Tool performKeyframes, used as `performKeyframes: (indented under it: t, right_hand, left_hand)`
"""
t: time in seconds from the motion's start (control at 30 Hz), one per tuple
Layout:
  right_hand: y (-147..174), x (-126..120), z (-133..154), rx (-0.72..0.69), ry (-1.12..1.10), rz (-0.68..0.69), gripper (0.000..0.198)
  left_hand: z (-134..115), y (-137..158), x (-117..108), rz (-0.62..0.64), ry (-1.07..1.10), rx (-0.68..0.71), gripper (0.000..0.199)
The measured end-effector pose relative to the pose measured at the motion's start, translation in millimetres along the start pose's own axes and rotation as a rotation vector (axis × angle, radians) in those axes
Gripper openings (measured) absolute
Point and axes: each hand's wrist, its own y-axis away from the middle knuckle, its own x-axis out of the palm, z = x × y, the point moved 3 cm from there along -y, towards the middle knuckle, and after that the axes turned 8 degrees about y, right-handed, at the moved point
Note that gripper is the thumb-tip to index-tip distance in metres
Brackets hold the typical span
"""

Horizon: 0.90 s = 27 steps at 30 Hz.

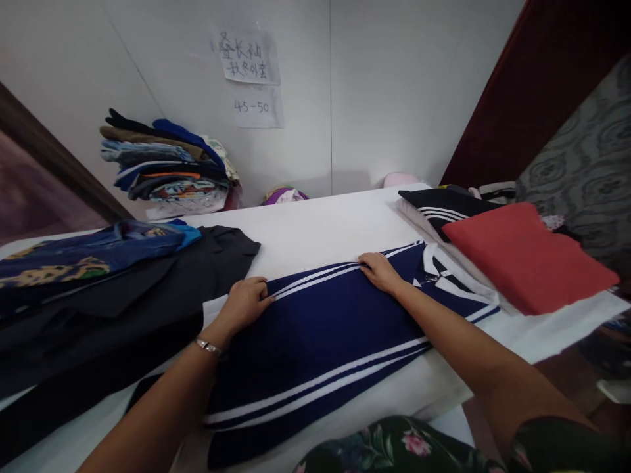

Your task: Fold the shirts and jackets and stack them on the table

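A navy garment with white stripes and a white collar point(315, 328) lies on the white table, its collar pointing right. My left hand point(246, 303) grips its far edge near the hem end, fingers closed on the cloth. Farther right along that same edge, my right hand point(379, 270) pinches the striped cloth, closer to the collar. The far side is folded inward, while the near side with its double white stripes reaches toward me.
Dark grey and patterned clothes point(133, 276) lie to the left. A tall stack of folded clothes point(170, 161) stands at the back left. Folded garments with a red one point(527, 256) on top are at the right. Paper signs point(251, 59) hang on the wall point(394, 79).
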Motion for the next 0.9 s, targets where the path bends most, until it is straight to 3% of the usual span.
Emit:
performKeyframes:
  t: [0.27, 0.6, 0.77, 0.9]
  right_hand:
    - [3, -5, 4, 0.021, -0.018, 0.018, 0.008]
    - [3, -11, 10, 0.118, 0.046, 0.133, 0.012]
    - [-2, -14, 3, 0.099, 0.035, 0.169, 0.024]
    - [-9, -14, -12, 0.172, 0.075, 0.196, 0.028]
  left_hand:
    - [-2, -8, -4, 0.108, -0.023, -0.065, 0.022]
    - [-24, 12, -14, -0.048, -0.193, 0.008, 0.016]
    - [-34, 20, -21, -0.055, -0.238, -0.019, 0.018]
    - [-28, 13, -21, -0.035, -0.196, -0.1, 0.015]
